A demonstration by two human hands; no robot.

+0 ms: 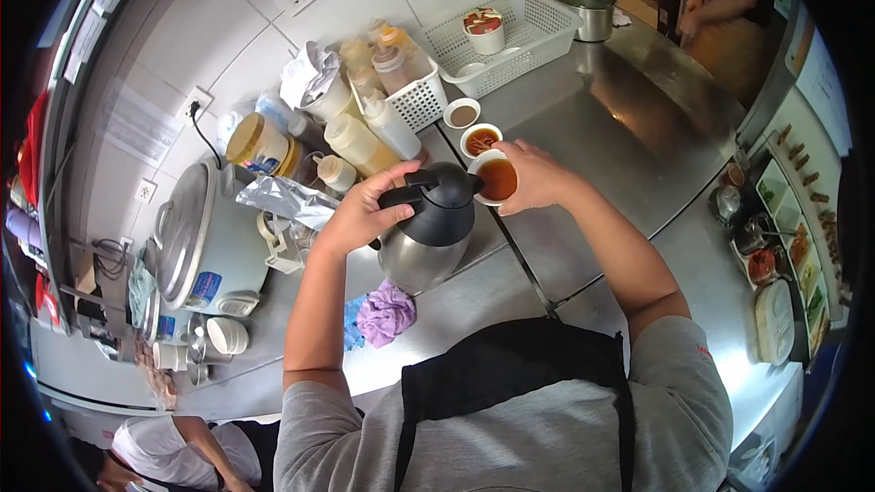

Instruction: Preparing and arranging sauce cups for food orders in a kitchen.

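Observation:
My left hand (pixel 376 208) grips the black handle of a steel thermal carafe (pixel 427 239), its thumb and fingers near the lid. The carafe's spout points at a white bowl (pixel 497 179) of reddish-brown liquid, tilted a little. My right hand (pixel 536 178) holds that bowl by its right rim. Just behind it stands a small white bowl (pixel 482 141) of brown liquid with thin pale shreds. A third small bowl (pixel 462 113) holds a grey-brown sauce. Whether liquid is flowing from the spout cannot be told.
Squeeze bottles (pixel 359 143) and a white basket (pixel 417 99) stand behind the carafe; a perforated tray (pixel 509 68) and steel pot (pixel 584 10) are farther back. A large cooker (pixel 212 239) is at left, a purple cloth (pixel 386 314) in front. Co-workers are at upper right and lower left.

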